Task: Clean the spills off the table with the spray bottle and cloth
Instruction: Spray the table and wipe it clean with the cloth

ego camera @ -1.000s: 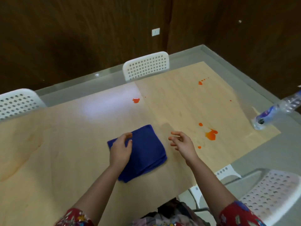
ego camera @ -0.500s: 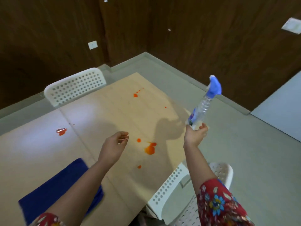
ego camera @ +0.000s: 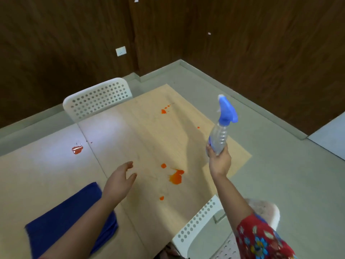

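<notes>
Currently the step in hand is the pick-up of the bottle (ego camera: pixel 218 136); spraying is not yet under way. The right hand (ego camera: pixel 218 161) is clamped round the base of the bottle and holds it upright, clear of the table (ego camera: pixel 149 135), near the table's right edge. The blue trigger head (ego camera: pixel 227 111) stands well above the hand, and no finger reaches it. The direction of the nozzle cannot be told.

The left hand (ego camera: pixel 119 182) holds nothing. Its fingers are apart and loosely curved, and it hovers over the table. The cloth (ego camera: pixel 61 227), folded and dark blue, lies flat on the table just behind and to the left of this hand, partly under the forearm. Neither hand grips it.

Spill positions:
- The large spill (ego camera: pixel 176 177), orange, lies between the two hands, with small drops near it.
- The far spill (ego camera: pixel 164 111) lies well beyond both hands.
- The red spill (ego camera: pixel 77 149) lies well to the left of the left hand and beyond it.

All spills appear unwiped, so the task is judged to be at an early stage.

The next move calls for a higher grip on the bottle, so that a finger sits on the trigger. The free left hand is well placed to steady the bottle during that shift. The nozzle then needs to tip down toward the large spill, the one nearest the right hand. The cloth is within easy reach of the left hand for the wipe.
</notes>
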